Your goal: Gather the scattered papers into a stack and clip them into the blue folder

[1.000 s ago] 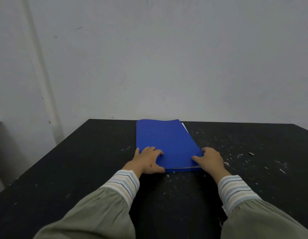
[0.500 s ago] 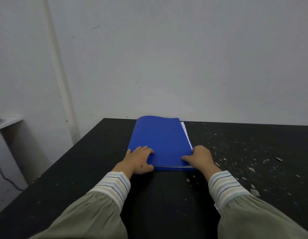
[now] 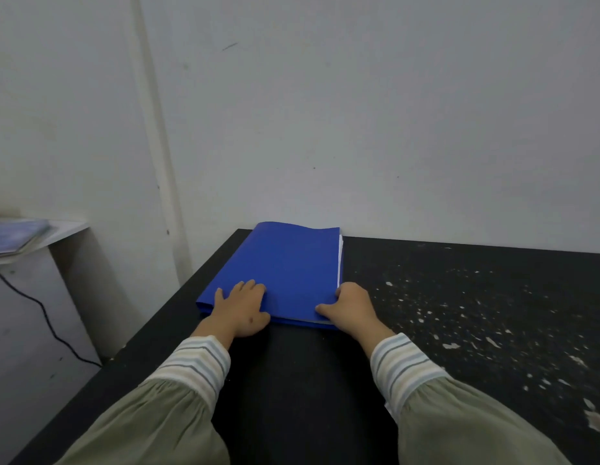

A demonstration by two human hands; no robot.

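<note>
Blue folder (image 3: 285, 270) closed and lying flat on the black table (image 3: 292, 380), at the far left part of the top, near the left edge and the wall. White papers (image 3: 340, 260) showing as a thin strip along the folder's right edge, so seemingly inside the covers; whether clipped in, not visible.

Risks from here, as judgement: sheets slipping out of the right side if the folder gets lifted or tilted before the clip is secure; folder sliding off the near left table edge under a sideways push; protruding paper edges creasing under pressure at the corner.

Left hand (image 3: 240, 312) laid palm down on the near left part of the cover, fingers spread and flat, gripping nothing, only pressing. Right hand (image 3: 350, 310) at the near right corner, thumb on top of the cover and the other digits curled round the side edge, a light pinch on the folder. Both forearms stretched forward in striped cuffs and green sleeves. Pale flecks scattered over the table's right part.
</note>
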